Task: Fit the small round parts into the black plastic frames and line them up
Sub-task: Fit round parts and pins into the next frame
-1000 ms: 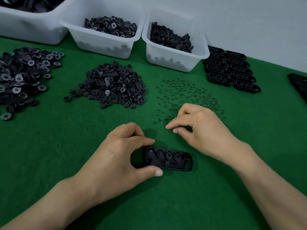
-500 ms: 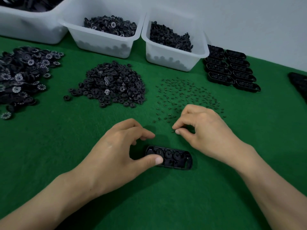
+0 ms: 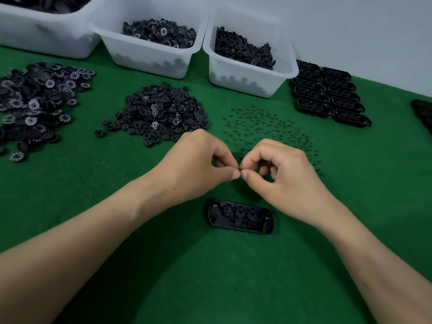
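Hands meet tip to tip: our left hand (image 3: 194,164) and right hand (image 3: 285,174) each pinch thumb against forefinger, other fingers curled. What sits in the pinch is too small for us to tell. Just below them, between our wrists, the black frame (image 3: 240,217) lies free on the green counter (image 3: 210,277). Beyond the right hand lie scattered pins (image 3: 268,127), partly hidden by it; beyond the left, a heap of round parts (image 3: 161,113); farther back, white tubs (image 3: 250,77) and rows of frames (image 3: 327,94).

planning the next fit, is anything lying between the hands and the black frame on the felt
Nothing visible. The black frame lies alone on green felt, just on the near side of the left hand and right hand; the scattered pins lie beyond the hands.
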A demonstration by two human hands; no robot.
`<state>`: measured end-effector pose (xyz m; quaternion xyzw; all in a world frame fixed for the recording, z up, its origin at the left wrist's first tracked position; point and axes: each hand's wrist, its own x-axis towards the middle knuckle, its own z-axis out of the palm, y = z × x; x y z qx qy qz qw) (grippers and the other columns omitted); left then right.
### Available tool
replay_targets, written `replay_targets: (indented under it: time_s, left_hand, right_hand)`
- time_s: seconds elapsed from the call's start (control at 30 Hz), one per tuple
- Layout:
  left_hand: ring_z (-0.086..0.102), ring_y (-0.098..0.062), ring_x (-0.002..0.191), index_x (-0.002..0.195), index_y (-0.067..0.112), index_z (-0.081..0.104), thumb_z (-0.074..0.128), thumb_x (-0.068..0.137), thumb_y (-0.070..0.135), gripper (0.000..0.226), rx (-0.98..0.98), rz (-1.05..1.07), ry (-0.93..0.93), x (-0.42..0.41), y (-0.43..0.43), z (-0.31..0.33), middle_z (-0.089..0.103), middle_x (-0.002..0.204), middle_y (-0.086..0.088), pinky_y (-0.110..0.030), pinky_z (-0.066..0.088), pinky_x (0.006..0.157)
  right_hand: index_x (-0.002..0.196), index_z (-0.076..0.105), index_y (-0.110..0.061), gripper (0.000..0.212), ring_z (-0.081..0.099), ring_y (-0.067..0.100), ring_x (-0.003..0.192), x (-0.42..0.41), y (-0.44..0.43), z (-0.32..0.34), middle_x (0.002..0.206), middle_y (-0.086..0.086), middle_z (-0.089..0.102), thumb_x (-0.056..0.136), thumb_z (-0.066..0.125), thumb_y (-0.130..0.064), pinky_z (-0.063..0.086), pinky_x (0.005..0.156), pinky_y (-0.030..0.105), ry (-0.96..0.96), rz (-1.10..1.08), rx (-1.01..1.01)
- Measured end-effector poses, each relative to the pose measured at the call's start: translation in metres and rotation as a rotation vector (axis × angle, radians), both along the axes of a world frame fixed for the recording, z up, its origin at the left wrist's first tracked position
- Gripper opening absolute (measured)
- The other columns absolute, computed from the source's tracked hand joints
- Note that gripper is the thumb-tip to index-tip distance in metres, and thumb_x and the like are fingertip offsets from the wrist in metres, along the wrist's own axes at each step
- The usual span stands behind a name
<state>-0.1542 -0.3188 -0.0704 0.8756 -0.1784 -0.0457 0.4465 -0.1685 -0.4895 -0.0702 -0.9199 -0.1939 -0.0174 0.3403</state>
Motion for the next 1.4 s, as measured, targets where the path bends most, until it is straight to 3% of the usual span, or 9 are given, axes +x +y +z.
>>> replay_targets:
  time_s: [0.27,0.47,0.63,0.73,0.77,0.83,0.9,1.07,1.4]
  left_hand:
    - [0.042,0.003,0.040,0.073,0.008,0.073,0.070,0.075,0.019,0.012,-0.396,-0.065,0.363,0.001,0.005,0.004,0.055,0.046,0.012,-0.003,0.031,0.043]
    - [0.060,-0.006,0.062,0.068,0.009,0.073,0.073,0.053,0.036,0.031,-0.349,-0.095,0.395,0.000,0.005,0.004,0.070,0.066,-0.005,-0.016,0.046,0.066]
    - [0.045,0.003,0.043,0.062,0.011,0.071,0.071,0.060,0.031,0.020,-0.366,-0.128,0.426,-0.007,0.006,0.006,0.056,0.044,0.008,-0.005,0.035,0.048]
    - [0.050,-0.011,0.057,0.068,0.021,0.074,0.068,0.065,0.045,0.025,-0.239,-0.126,0.303,-0.011,0.009,0.002,0.066,0.064,-0.011,-0.023,0.040,0.057]
    - [0.049,-0.010,0.057,0.072,0.025,0.073,0.065,0.065,0.051,0.028,-0.164,-0.124,0.216,-0.013,0.012,0.000,0.066,0.068,-0.006,-0.025,0.039,0.056]
    - [0.048,0.003,0.061,0.083,0.033,0.069,0.059,0.057,0.065,0.043,0.002,-0.142,0.075,-0.021,0.019,-0.001,0.061,0.075,0.011,-0.010,0.035,0.055]
    - [0.046,0.013,0.078,0.096,0.035,0.064,0.059,0.049,0.071,0.059,0.128,-0.197,0.026,-0.032,0.024,-0.003,0.053,0.088,0.019,-0.004,0.034,0.063]
    - [0.042,0.012,0.085,0.103,0.033,0.063,0.072,0.057,0.054,0.051,0.225,-0.180,-0.033,-0.044,0.025,-0.013,0.045,0.096,0.022,-0.004,0.033,0.071]
    - [0.043,0.008,0.086,0.099,0.033,0.065,0.073,0.060,0.050,0.043,0.212,-0.145,-0.026,-0.047,0.024,-0.016,0.047,0.096,0.020,-0.005,0.033,0.071]
  right_hand:
    - [0.078,0.069,-0.015,0.006,0.053,0.017,0.065,-0.004,-0.004,0.005,0.072,0.000,0.062,0.076,0.070,-0.009,0.044,0.056,0.032,-0.087,0.049,0.275]
    - [0.074,0.072,-0.011,0.002,0.055,0.015,0.062,-0.010,-0.010,0.007,0.069,0.002,0.063,0.074,0.071,-0.009,0.044,0.053,0.028,-0.132,0.123,0.189]
    - [0.071,0.066,-0.011,0.006,0.054,0.013,0.062,-0.015,-0.008,0.003,0.067,0.000,0.059,0.075,0.068,-0.006,0.045,0.053,0.030,-0.132,0.125,0.195]
    - [0.070,0.063,-0.011,0.008,0.053,0.014,0.063,-0.017,-0.007,-0.001,0.067,-0.001,0.058,0.074,0.066,-0.005,0.044,0.054,0.031,-0.112,0.123,0.180]
    - [0.070,0.065,-0.011,0.006,0.053,0.013,0.064,-0.019,-0.008,-0.001,0.069,-0.002,0.059,0.074,0.066,-0.006,0.044,0.055,0.030,-0.097,0.128,0.161]
    - [0.071,0.068,-0.013,0.004,0.056,0.012,0.069,-0.022,-0.012,-0.003,0.073,-0.005,0.060,0.074,0.067,-0.010,0.045,0.061,0.026,-0.064,0.146,0.092]
    - [0.073,0.070,-0.017,0.004,0.058,0.010,0.074,-0.026,-0.015,-0.004,0.077,-0.008,0.060,0.074,0.068,-0.015,0.047,0.069,0.026,-0.034,0.156,0.020]
    - [0.076,0.071,-0.020,0.005,0.058,0.011,0.077,-0.029,-0.015,-0.008,0.079,-0.006,0.059,0.077,0.070,-0.015,0.048,0.072,0.036,0.009,0.167,-0.047]
    - [0.077,0.071,-0.018,0.004,0.057,0.013,0.077,-0.033,-0.014,-0.006,0.078,-0.005,0.058,0.077,0.067,-0.019,0.048,0.068,0.035,-0.051,0.182,-0.076]
